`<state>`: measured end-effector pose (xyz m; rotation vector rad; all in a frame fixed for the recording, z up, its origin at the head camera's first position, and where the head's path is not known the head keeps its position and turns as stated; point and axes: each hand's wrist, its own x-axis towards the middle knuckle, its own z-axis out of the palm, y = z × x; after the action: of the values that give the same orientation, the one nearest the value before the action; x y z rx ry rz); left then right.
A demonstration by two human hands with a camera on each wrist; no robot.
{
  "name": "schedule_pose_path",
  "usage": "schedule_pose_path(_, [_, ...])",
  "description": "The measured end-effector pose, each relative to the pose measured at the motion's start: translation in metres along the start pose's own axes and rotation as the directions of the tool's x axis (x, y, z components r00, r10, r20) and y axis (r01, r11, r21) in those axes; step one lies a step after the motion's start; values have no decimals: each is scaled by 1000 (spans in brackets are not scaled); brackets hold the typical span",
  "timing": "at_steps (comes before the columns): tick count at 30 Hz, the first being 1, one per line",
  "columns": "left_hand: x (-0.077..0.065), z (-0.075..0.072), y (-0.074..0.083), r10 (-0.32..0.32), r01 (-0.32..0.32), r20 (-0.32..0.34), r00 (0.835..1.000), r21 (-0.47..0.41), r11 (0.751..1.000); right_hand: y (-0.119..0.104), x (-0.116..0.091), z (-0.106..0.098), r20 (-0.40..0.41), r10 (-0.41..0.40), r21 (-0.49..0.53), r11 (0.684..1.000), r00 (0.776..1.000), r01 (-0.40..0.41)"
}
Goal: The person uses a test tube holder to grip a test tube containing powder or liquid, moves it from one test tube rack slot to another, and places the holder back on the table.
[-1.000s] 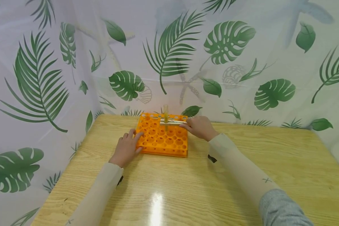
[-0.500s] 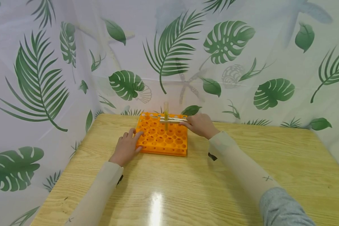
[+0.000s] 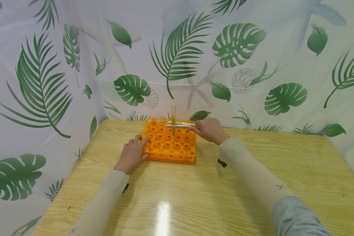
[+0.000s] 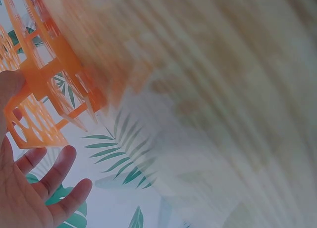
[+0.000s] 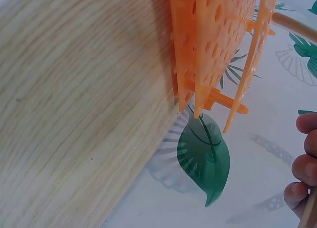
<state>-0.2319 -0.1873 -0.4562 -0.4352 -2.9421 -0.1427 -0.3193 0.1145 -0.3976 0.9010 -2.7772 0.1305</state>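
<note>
An orange test tube rack [image 3: 165, 158] with round holes stands on the table. At its left side is my left hand [image 3: 130, 154]; in the left wrist view the thumb [image 4: 11, 84] and one finger pinch the rack's edge, the other fingers spread free. My right hand [image 3: 210, 131] grips a wooden test tube clamp [image 3: 181, 125], fingers curled round its handle in the right wrist view. The clamp's far end holds an upright test tube [image 3: 173, 113] with yellow liquid over the rack's back half. Whether the tube's bottom is inside a hole, I cannot tell.
The wooden table [image 3: 177, 190] extends in front of the rack and to both sides. A white curtain [image 3: 188, 88] with green leaf prints hangs right behind the table's back edge and along the left.
The test tube and the clamp have risen slightly with my right hand. My left hand and the rack have stayed in place.
</note>
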Motion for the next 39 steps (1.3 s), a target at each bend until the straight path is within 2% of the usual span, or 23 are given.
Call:
schedule_pose_path(10, [0,0,1,8,-7,-9,1000,11,1000,1,-2,0,-9,4,1,1000,1000,-4])
schedule_pose_path(26, [0,2,-1,8,-8,-20,1000,11,1000,0,-9,-2,-15,-34,32,999,999,35])
schedule_pose_path(39, [-1,2,-1,10,-10,-28,1000,8,1000,-3,-18,-3,-99,-69,5,998,993,69])
